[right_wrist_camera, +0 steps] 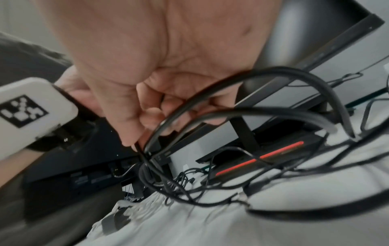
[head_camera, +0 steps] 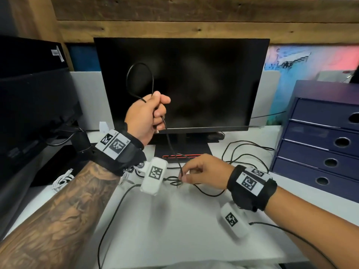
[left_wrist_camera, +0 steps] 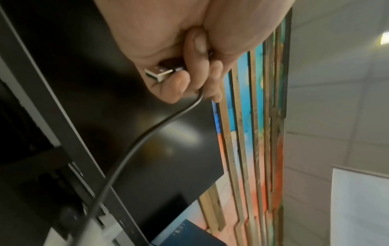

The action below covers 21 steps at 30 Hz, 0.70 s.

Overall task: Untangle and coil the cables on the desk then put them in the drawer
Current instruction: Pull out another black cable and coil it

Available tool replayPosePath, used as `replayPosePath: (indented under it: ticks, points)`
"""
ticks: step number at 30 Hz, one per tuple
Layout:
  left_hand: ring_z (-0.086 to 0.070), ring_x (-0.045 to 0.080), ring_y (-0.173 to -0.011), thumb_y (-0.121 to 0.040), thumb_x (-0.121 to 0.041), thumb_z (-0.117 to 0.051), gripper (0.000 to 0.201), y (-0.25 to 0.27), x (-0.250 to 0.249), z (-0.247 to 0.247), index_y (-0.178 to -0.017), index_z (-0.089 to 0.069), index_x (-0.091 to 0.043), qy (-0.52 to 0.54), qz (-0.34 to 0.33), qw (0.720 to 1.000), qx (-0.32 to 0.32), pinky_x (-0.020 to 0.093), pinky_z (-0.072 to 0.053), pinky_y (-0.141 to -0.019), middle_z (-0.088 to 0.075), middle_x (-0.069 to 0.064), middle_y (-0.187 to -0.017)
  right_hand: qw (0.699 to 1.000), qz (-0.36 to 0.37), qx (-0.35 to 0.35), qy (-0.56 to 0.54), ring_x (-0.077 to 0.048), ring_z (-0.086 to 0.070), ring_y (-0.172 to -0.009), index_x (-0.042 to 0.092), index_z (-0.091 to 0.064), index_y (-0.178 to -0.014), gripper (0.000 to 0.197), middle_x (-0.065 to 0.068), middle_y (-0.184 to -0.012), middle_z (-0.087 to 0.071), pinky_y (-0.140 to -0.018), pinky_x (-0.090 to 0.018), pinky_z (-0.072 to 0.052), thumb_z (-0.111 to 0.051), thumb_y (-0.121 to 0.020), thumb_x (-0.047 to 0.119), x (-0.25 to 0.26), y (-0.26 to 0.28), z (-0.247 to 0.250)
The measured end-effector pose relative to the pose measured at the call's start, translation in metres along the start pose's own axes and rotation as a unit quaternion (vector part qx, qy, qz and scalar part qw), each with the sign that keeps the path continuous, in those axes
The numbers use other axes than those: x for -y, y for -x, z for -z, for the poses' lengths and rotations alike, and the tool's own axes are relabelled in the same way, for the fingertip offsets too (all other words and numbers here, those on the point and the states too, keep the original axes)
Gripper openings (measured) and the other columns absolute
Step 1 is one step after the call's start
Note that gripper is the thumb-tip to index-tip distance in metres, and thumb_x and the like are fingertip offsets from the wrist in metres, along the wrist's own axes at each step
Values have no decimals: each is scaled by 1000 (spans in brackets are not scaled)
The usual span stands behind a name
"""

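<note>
Left hand [head_camera: 144, 117] grips black cable [head_camera: 171, 144]; right hand [head_camera: 204, 171] pinches it.

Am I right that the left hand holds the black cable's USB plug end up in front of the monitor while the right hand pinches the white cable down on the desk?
Not quite: the right hand pinches the black cable, not a white one, as the head view shows. The left hand does hold its USB plug before the monitor.
</note>
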<state>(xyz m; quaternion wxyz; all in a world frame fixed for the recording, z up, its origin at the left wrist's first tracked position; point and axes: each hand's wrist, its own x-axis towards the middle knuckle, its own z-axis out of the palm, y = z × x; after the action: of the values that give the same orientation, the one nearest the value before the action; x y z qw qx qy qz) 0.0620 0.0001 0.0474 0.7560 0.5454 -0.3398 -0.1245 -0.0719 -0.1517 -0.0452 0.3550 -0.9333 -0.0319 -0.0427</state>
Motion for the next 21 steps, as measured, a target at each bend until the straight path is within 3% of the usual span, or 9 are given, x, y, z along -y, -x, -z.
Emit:
replayPosePath:
  ticks: [2,4,8,11,15,17,19,21]
  points:
    - [-24,10,-48,-107,-31,-41,31,-2,2,7,-91,-61,-12,-90,-19,996,-8,24,-24,-44,-33,-7,-55,998,25,-47,-21,-4,-52,-65,13,-74,-89,9,1,-73,-66,-68,-20,-46,-73,-91,22,2,0,10]
    - [-29,10,-49,-103,-33,-49,32,-1,5,8,-86,-66,-13,-203,-26,979,14,25,-25,-45,-35,-9,-54,987,42,-114,-107,-8,-55,-70,0,-64,-87,15,6,-78,-65,-72,-22,-48,-67,-95,13,5,-1,19]
    - [-41,0,-45,-97,-36,-61,28,12,17,-6,-86,-74,-13,-344,-7,929,136,18,-34,-47,-50,-16,-49,944,29,-226,-238,-19,-55,-68,2,-56,-88,16,-1,-67,-64,-68,-29,-47,-53,-102,11,12,-8,41]
    - [-51,-8,-50,-92,-23,-69,12,19,29,-18,-88,-74,-13,-335,-18,921,197,5,-36,-53,-58,-19,-57,916,31,-256,-307,-22,-58,-70,11,-53,-92,18,-5,-70,-67,-72,-32,-50,-44,-106,15,21,-6,50]
    - [-53,-4,-61,-91,-13,-70,13,19,35,-22,-87,-73,-1,-316,-74,924,200,13,-43,-64,-60,-14,-64,911,55,-277,-301,-22,-63,-77,11,-51,-101,15,-7,-82,-71,-79,-39,-51,-40,-108,19,26,-4,48]
    - [-51,2,-56,-96,-17,-64,17,18,33,-20,-89,-74,-5,-305,-77,934,169,17,-42,-58,-58,-11,-61,919,78,-286,-261,-18,-63,-79,13,-53,-103,11,-4,-88,-70,-75,-35,-50,-45,-107,19,24,-3,46]
    - [-40,10,-47,-99,-24,-59,23,16,32,-17,-88,-74,-12,-270,-46,953,127,23,-32,-46,-49,-10,-52,930,85,-289,-209,-15,-62,-79,16,-56,-100,6,-5,-90,-67,-73,-30,-50,-53,-103,21,20,-1,42]
    - [-31,16,-49,-102,-30,-54,28,13,30,-15,-87,-73,-15,-202,-6,973,110,27,-24,-46,-45,-4,-53,948,86,-263,-159,-18,-61,-79,16,-59,-94,10,-11,-90,-66,-74,-33,-52,-60,-99,24,16,1,33]
